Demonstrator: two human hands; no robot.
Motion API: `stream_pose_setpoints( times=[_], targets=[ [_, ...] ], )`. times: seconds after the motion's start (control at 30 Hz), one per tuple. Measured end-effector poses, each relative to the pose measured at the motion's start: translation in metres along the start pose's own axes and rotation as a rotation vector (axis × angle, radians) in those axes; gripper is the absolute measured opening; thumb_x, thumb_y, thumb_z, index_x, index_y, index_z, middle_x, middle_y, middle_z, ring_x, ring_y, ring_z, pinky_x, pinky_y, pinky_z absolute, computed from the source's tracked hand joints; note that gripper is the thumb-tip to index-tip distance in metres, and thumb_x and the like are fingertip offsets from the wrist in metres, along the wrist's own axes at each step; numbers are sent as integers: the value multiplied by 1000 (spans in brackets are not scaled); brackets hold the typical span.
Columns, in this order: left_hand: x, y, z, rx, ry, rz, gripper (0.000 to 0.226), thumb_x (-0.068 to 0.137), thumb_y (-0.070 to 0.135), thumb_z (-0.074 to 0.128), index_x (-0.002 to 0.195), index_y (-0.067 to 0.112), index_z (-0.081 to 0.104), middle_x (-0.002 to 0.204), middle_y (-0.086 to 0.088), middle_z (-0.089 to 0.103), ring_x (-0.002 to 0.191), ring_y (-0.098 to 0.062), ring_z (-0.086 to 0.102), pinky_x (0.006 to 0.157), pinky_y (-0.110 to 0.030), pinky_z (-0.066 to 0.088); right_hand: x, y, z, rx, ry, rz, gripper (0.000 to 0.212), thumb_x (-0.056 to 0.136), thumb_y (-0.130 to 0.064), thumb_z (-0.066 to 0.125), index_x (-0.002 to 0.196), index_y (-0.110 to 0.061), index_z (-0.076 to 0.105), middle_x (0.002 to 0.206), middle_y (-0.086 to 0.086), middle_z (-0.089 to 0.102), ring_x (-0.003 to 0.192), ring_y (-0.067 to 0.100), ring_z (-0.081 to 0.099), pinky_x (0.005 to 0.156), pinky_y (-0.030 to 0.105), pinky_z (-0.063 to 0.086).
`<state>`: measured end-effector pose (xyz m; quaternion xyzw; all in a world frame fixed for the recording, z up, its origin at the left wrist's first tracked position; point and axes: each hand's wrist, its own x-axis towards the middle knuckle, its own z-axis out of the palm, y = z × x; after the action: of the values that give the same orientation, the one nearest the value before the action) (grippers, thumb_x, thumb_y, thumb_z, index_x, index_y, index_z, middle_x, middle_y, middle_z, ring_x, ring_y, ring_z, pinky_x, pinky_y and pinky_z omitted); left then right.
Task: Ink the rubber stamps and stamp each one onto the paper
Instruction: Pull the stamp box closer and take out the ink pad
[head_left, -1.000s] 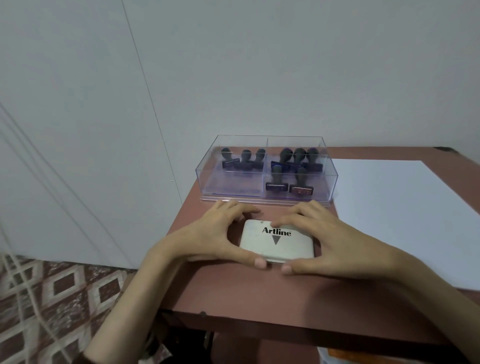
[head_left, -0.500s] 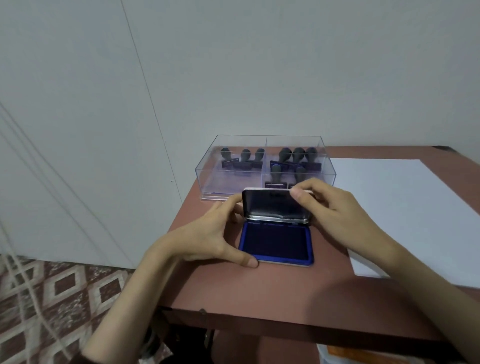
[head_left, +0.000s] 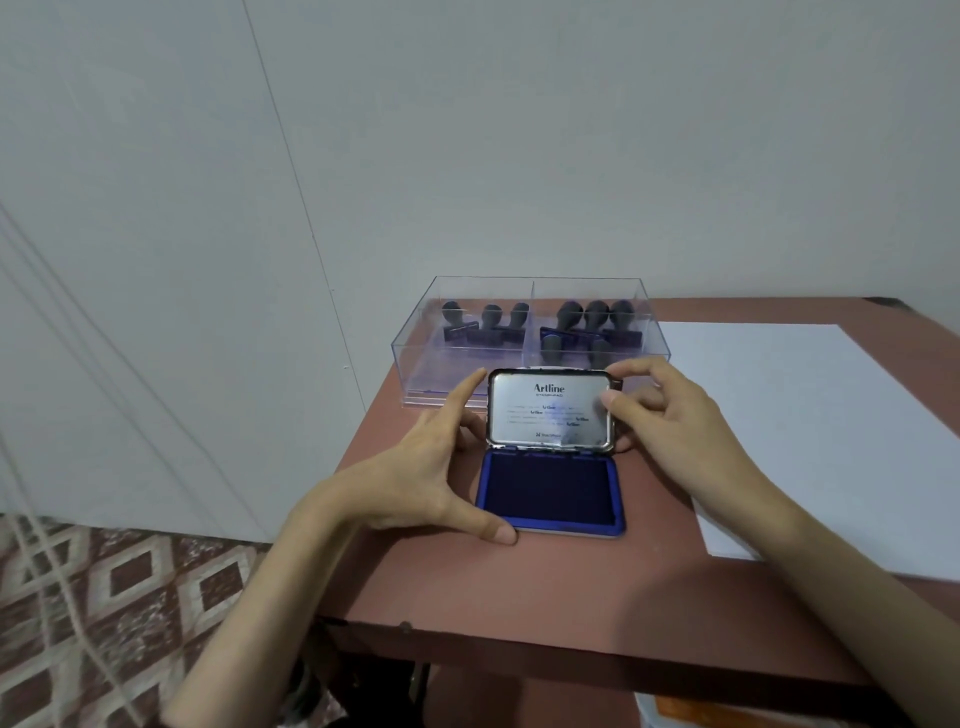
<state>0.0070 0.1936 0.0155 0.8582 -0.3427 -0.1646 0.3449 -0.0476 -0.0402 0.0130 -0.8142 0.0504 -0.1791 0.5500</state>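
The ink pad (head_left: 551, 491) lies open on the brown table, its dark blue pad facing up. Its silver lid (head_left: 550, 410) stands upright at the back, printed "Artline". My right hand (head_left: 660, 415) pinches the lid's top right corner between thumb and fingers. My left hand (head_left: 431, 467) frames the pad's left side, thumb on the base's front left corner, index finger reaching the lid's upper left edge. Several dark-handled rubber stamps (head_left: 587, 327) stand in a clear plastic box (head_left: 452, 384) behind the pad. White paper (head_left: 810, 426) lies to the right.
The table (head_left: 519, 587) ends close in front of me and at the left, beside a white wall. Patterned floor (head_left: 119, 597) shows below on the left. The clear box has two compartments, both holding stamps.
The ink pad was shut a second ago under both hands. My right hand has lifted the lid up and back until it stands upright, while my left hand stayed on the base.
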Motion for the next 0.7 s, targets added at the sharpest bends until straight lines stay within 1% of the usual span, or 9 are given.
stream_pose_setpoints(
  times=[0.13, 0.23, 0.3, 0.37, 0.43, 0.5, 0.57, 0.63, 0.7],
  targets=[
    [2, -1, -1, -6, -9, -12, 128, 54, 41, 87, 137, 55, -11, 119, 22, 34, 109, 13, 36, 93, -7, 28, 2, 2, -1, -18, 39, -21, 18, 88, -15, 63, 105, -20, 60, 73, -2, 67, 59, 12, 63, 60, 14, 45],
    [4, -1, -2, 1, -8, -9, 128, 55, 40, 87, 138, 54, -10, 121, 23, 32, 110, 14, 33, 94, -9, 29, 2, 3, -3, -61, 46, -30, 22, 85, -10, 66, 102, -17, 56, 75, -1, 69, 56, 7, 63, 54, 8, 44],
    [2, 1, -3, 10, -17, -8, 128, 54, 41, 87, 138, 53, -9, 122, 23, 31, 111, 16, 32, 93, -7, 30, 0, 1, -4, -93, 51, -29, 21, 84, -13, 68, 100, -18, 55, 75, -2, 70, 57, 8, 64, 57, 9, 45],
    [-1, 5, -7, 13, 10, 0, 123, 51, 52, 85, 138, 53, -1, 123, 22, 32, 111, 13, 34, 90, -10, 32, -2, -3, -7, -166, 78, -50, 15, 84, -19, 68, 95, -19, 57, 73, -3, 68, 61, 11, 63, 60, 15, 47],
    [1, 10, -10, -13, 211, 40, 97, 53, 62, 74, 133, 49, 23, 116, 19, 41, 102, 6, 43, 81, -11, 36, -6, -11, -15, -211, 164, -103, 6, 85, -21, 65, 87, -18, 60, 69, -1, 64, 61, 10, 58, 58, 12, 42],
    [12, 10, -15, -91, 602, 98, 57, 67, 58, 65, 116, 34, 49, 102, 12, 53, 89, -2, 50, 71, -10, 37, -3, -20, -25, -228, 274, -165, 6, 87, -21, 62, 84, -17, 60, 73, 2, 60, 63, 7, 52, 58, 9, 39],
    [28, 6, -23, -120, 963, 75, 33, 78, 47, 58, 102, 24, 58, 97, 6, 59, 90, -7, 53, 76, -20, 41, 10, -23, -35, -224, 301, -134, 10, 89, -27, 59, 96, -20, 58, 91, 2, 59, 76, 2, 52, 67, 10, 38],
    [45, -1, -33, -183, 1090, -56, 33, 83, 40, 54, 110, 21, 57, 110, 1, 57, 106, -15, 50, 92, -35, 43, 29, -15, -41, -153, 227, 29, 31, 91, -39, 55, 118, -24, 54, 112, -1, 55, 99, 13, 54, 83, 23, 40],
    [60, -7, -37, -361, 1009, -219, 38, 90, 35, 52, 124, 18, 51, 121, 1, 52, 113, -15, 47, 101, -39, 40, 43, -2, -39, -32, 115, 201, 49, 88, -50, 53, 131, -25, 48, 126, -3, 50, 113, 19, 52, 97, 32, 40]
  ],
)
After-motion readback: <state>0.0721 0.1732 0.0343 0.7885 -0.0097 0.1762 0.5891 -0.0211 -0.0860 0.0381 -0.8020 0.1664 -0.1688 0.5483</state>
